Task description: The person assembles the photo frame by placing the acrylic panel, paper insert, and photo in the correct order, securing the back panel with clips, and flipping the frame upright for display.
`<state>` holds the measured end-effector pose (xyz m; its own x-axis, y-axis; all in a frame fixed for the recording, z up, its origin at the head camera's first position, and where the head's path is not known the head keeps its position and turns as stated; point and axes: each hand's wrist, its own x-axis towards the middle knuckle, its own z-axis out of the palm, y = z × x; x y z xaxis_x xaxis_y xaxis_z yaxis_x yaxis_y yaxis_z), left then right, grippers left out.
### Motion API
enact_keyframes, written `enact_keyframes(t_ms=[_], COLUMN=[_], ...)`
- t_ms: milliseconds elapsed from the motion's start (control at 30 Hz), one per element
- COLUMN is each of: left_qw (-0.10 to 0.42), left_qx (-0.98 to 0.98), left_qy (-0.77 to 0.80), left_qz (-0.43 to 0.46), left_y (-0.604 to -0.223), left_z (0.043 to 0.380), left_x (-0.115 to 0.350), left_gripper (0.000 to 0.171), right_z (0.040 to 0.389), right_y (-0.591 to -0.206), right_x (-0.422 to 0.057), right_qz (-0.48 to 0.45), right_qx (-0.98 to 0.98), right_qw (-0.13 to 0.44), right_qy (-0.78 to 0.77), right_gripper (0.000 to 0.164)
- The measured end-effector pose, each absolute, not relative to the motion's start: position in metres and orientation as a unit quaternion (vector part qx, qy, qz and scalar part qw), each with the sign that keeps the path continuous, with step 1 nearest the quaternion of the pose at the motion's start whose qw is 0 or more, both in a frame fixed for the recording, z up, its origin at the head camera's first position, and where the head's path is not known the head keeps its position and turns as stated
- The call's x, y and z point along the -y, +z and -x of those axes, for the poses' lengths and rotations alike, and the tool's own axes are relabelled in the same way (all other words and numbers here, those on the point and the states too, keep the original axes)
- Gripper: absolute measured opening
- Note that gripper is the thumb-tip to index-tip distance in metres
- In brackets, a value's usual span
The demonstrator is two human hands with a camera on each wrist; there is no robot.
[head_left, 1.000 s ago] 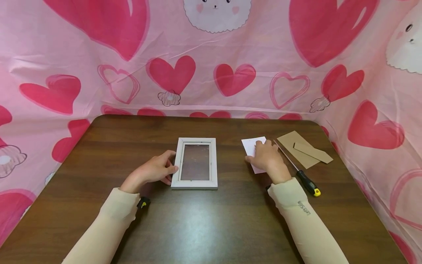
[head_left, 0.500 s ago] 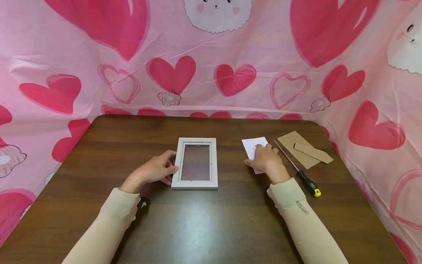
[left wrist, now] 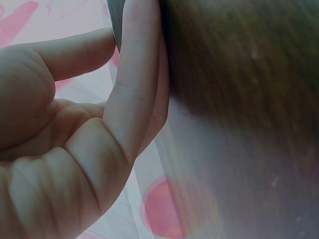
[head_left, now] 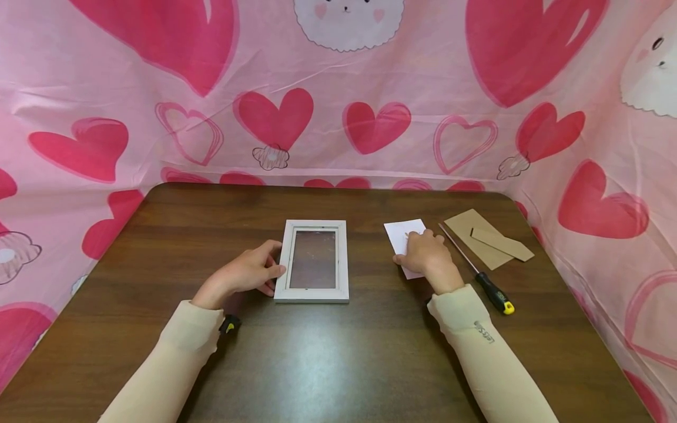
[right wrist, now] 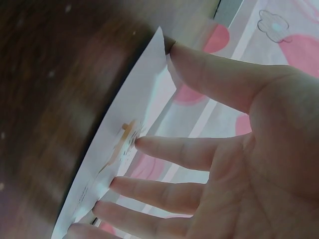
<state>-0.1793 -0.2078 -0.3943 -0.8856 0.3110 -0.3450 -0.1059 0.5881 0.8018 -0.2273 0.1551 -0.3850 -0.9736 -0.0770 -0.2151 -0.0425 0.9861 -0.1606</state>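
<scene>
A white picture frame (head_left: 342, 261) with a dark, see-through middle lies on the brown table. My left hand (head_left: 248, 271) holds its left edge, thumb on the top face and the other fingers along the side. Only a sliver of the frame (left wrist: 115, 20) shows past the fingers in the left wrist view. Right of it lies a small white sheet of paper (head_left: 398, 232), partly covered by my right hand (head_left: 427, 255). In the right wrist view, straight spread fingertips touch the paper (right wrist: 117, 112), which bears an orange-brown mark, and the thumb is at its edge.
A screwdriver (head_left: 492, 292) with a black and yellow handle lies right of my right hand. Beyond it are a brown backing board (head_left: 465, 220) and a brown strip (head_left: 502, 242) lying across it. A pink heart-patterned cloth (head_left: 328, 141) hangs around the table (head_left: 238, 205).
The white paper has shifted slightly left under my right hand's fingertips. My left hand and the picture frame stay in place.
</scene>
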Motion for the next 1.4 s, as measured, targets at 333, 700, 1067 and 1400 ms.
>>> enact_keyframes(t_ms=[333,700,1067,1400], left_qw=[0.235,0.238,0.238,0.238], left_qx=[-0.858,-0.859,-0.859,-0.858], left_qy=[0.453,0.449,0.448,0.451], left_qz=[-0.063,-0.062,-0.062,-0.064], left_y=[-0.393,-0.396,-0.393,-0.394], left_z=[0.179,0.18,0.179,0.18], left_x=[0.209,0.209,0.208,0.208], left_gripper=[0.054,0.055,0.056,0.055], right_z=[0.227,0.227,0.23,0.231], right_y=[-0.385,-0.385,-0.379,-0.372], right_x=[-0.154,-0.152,-0.152,-0.155], right_qz=[0.035,0.072,0.099,0.121], right_qx=[-0.991,-0.991,-0.988,-0.986], right_qw=[0.104,0.095,0.051,-0.039], right_qy=[-0.073,-0.054,-0.103,-0.104], right_gripper=[0.065,0.047,0.017,0.011])
